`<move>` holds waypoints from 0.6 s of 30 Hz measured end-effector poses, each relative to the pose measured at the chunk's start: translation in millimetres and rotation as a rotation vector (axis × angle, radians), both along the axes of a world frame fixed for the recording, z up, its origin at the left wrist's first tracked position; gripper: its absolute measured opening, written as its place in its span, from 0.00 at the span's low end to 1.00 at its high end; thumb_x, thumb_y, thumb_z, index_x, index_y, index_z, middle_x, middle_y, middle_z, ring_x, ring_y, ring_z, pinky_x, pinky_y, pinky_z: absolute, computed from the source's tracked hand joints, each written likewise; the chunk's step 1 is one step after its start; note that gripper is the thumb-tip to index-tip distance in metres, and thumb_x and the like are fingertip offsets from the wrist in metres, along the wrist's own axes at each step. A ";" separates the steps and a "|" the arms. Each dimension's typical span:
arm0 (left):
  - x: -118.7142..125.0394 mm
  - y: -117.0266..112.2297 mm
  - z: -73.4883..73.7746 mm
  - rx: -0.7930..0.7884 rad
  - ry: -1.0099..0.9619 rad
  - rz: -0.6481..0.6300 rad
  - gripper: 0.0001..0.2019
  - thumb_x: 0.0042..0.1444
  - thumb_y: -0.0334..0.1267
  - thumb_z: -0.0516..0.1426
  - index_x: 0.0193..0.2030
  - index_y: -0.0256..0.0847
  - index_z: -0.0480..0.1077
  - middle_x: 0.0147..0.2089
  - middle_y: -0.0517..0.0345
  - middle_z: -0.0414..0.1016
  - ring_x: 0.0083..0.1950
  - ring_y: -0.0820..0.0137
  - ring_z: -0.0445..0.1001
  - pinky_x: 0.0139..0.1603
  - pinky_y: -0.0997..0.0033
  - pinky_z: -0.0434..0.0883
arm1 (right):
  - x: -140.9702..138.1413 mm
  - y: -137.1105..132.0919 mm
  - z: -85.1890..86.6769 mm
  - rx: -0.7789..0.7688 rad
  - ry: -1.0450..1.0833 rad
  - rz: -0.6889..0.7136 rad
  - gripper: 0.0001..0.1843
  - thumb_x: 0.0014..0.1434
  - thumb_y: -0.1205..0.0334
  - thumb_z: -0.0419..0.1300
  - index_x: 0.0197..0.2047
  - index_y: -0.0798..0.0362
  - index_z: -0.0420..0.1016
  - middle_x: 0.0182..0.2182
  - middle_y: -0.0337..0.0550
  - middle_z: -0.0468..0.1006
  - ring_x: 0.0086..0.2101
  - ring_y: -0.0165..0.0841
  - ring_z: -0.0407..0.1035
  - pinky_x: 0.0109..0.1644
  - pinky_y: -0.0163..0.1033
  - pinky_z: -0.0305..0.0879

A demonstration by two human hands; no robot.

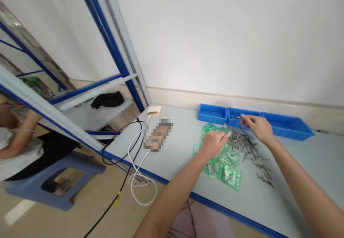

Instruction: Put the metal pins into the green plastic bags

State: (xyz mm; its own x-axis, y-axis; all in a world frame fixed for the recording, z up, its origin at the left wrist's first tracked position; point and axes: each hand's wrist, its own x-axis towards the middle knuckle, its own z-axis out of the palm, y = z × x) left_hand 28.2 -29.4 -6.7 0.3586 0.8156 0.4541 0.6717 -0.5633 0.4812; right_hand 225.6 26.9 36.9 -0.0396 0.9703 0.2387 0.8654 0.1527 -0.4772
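My left hand [213, 143] is closed over a heap of green plastic bags [229, 177], several with small metal pieces inside. What its fingers grip, if anything, is too small to make out. Beside it lies a loose pile of thin metal pins [243, 143], with more scattered towards the front. My right hand [258, 126] is pinched at the near edge of the middle blue bin [247, 112]. Thin metal pieces [235, 117] show at its fingertips, over that bin; whether some of them rest in the bin I cannot tell.
A small blue bin [212, 114] and a long blue bin [290, 127] flank the middle one along the wall. On the left of the table are a white box [154, 111], a blurred-out object [158, 136] and cables [134, 148]. Another person [18, 145] sits far left on a blue stool [56, 184].
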 end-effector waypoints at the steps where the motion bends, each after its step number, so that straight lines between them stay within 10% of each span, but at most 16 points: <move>1: -0.4 -0.4 0.3 0.005 -0.006 0.003 0.18 0.66 0.40 0.46 0.28 0.38 0.69 0.25 0.61 0.73 0.31 0.72 0.72 0.41 0.70 0.63 | 0.9 11.4 4.4 -0.004 -0.090 -0.061 0.28 0.61 0.43 0.43 0.29 0.51 0.77 0.27 0.45 0.78 0.32 0.40 0.71 0.33 0.40 0.59; 9: -38.0 -35.2 27.7 0.071 -0.099 0.050 0.16 0.66 0.44 0.44 0.38 0.40 0.69 0.38 0.56 0.75 0.42 0.68 0.71 0.46 0.66 0.63 | 8.7 7.8 13.3 0.183 -0.421 -0.114 0.25 0.62 0.47 0.42 0.47 0.49 0.75 0.49 0.50 0.74 0.48 0.49 0.66 0.44 0.53 0.60; 18: -210.4 -102.6 9.9 0.063 -0.089 0.504 0.16 0.65 0.47 0.44 0.47 0.42 0.66 0.47 0.53 0.72 0.51 0.64 0.66 0.53 0.62 0.62 | 65.6 -133.7 -52.8 0.227 -0.014 0.132 0.12 0.52 0.43 0.51 0.39 0.25 0.72 0.38 0.39 0.79 0.41 0.45 0.72 0.46 0.54 0.68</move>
